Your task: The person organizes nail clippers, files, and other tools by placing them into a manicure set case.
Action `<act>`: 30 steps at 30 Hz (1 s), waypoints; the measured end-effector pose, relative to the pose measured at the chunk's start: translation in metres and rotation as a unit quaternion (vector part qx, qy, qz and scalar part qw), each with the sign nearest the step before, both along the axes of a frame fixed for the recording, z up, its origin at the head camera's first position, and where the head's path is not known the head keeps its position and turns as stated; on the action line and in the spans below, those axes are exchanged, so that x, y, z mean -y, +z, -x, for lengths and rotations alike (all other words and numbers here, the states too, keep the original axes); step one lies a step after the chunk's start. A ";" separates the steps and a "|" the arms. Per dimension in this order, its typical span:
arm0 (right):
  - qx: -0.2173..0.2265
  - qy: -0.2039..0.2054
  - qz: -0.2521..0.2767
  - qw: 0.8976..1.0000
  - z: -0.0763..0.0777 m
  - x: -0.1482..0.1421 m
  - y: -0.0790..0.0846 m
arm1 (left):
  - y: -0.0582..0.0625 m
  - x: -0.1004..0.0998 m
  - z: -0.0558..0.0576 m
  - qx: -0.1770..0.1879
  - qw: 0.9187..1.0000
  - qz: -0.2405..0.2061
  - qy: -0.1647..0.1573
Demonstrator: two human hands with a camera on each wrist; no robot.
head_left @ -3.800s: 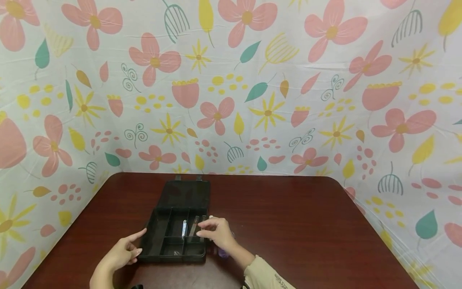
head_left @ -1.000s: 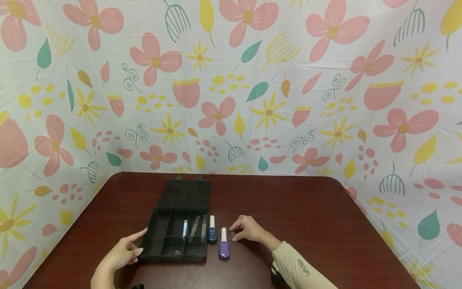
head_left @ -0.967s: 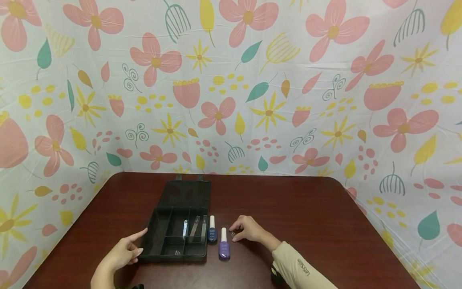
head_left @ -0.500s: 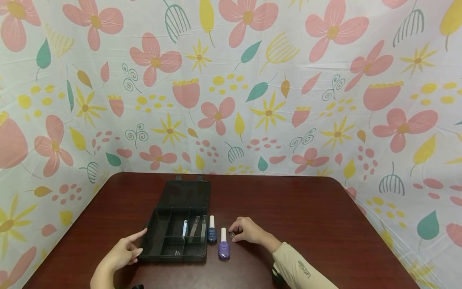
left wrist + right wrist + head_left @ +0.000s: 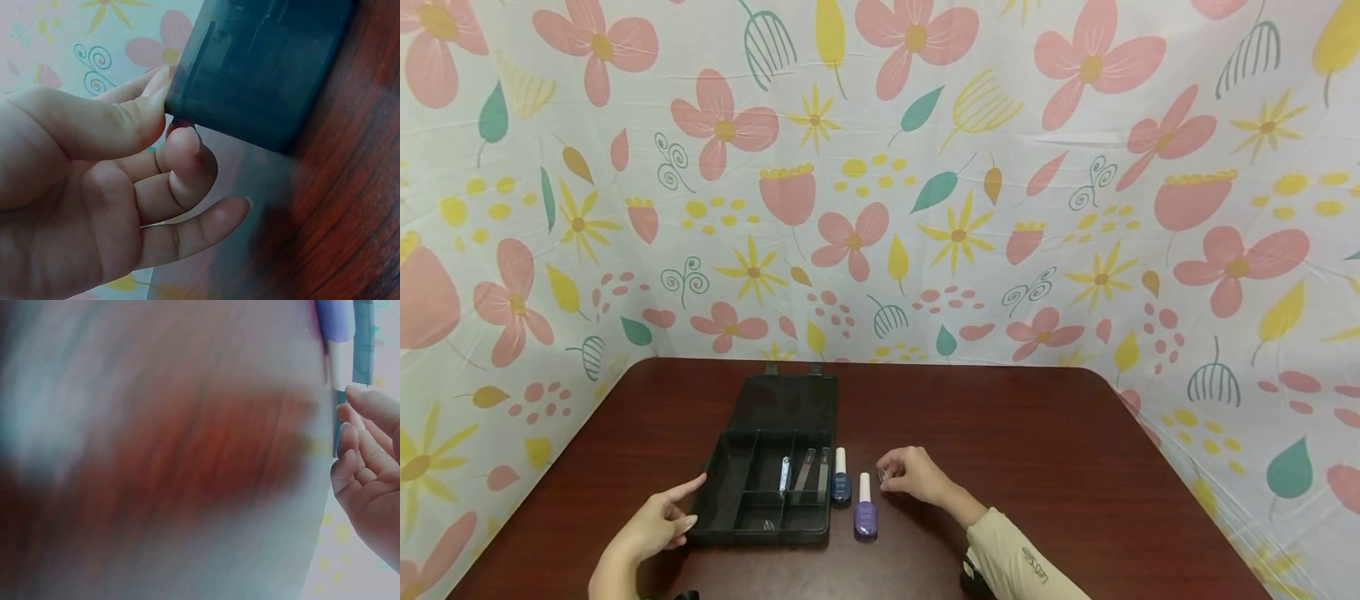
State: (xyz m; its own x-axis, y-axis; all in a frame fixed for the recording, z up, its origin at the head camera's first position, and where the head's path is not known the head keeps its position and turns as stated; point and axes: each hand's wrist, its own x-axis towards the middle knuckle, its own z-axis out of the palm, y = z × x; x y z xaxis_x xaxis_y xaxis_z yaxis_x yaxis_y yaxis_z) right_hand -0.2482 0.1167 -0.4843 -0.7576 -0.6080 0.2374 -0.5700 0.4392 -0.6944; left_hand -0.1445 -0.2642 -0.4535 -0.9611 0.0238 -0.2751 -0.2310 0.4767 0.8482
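My left hand (image 5: 651, 525) pinches the near-left edge of a black compartment box (image 5: 718, 492) between thumb and index finger; the left wrist view shows the thumb on the box corner (image 5: 237, 81). The box lies with its lid (image 5: 786, 402) folded back. Right of the bottles, my right hand (image 5: 917, 477) pinches a tiny shiny thing (image 5: 882, 474) just over the table; its kind is too small to tell. Beside the box stand a blue nail polish bottle (image 5: 841, 487) and a purple nail polish bottle (image 5: 866, 518), both white-capped. In the right wrist view the held thing is hidden.
Inside the box lie a silver nail clipper (image 5: 785, 473), two slim flat tools (image 5: 805, 470) and a small clear piece (image 5: 768, 525). The dark red table (image 5: 1037, 467) extends to the right. A flowered cloth (image 5: 880, 183) hangs behind it.
From over the box's right compartments, my right hand has gone right, past the bottles, holding the tiny thing. In the last half second it has risen slightly. The left hand stays put.
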 end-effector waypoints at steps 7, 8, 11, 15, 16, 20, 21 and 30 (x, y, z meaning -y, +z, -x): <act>-0.008 -0.037 0.054 0.998 0.000 0.003 0.000 | 0.000 0.001 0.001 0.002 1.000 -0.004 -0.007; -0.008 -0.043 0.062 0.997 -0.001 0.004 0.001 | 0.000 0.001 0.001 0.001 1.000 -0.003 -0.007; -0.011 -0.057 0.083 0.995 -0.002 0.005 0.004 | 0.000 0.000 0.001 -0.002 1.000 0.000 -0.004; -0.008 -0.065 0.109 0.992 -0.007 0.009 0.013 | 0.001 -0.001 0.001 -0.001 1.000 0.004 0.003; -0.005 -0.063 0.117 0.991 -0.010 0.011 0.018 | 0.001 -0.001 0.001 0.001 1.000 0.005 0.006; 0.005 -0.054 0.139 0.989 -0.023 0.020 0.038 | 0.001 -0.001 0.000 0.002 1.000 0.007 0.006; 0.009 -0.052 0.141 0.989 -0.027 0.022 0.043 | 0.001 -0.001 -0.001 0.001 1.000 0.007 0.009; 0.041 -0.038 0.154 0.987 -0.038 0.041 0.051 | 0.002 -0.005 -0.002 -0.003 1.000 0.010 0.026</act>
State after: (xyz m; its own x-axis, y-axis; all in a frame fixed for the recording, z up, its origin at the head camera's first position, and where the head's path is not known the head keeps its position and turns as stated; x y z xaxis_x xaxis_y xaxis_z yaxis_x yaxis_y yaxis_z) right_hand -0.2099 0.0754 -0.4328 -0.8225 -0.4571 0.3384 -0.4805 0.2403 -0.8434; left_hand -0.1430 -0.2595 -0.4515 -0.9627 -0.0311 -0.2687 -0.2499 0.4821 0.8397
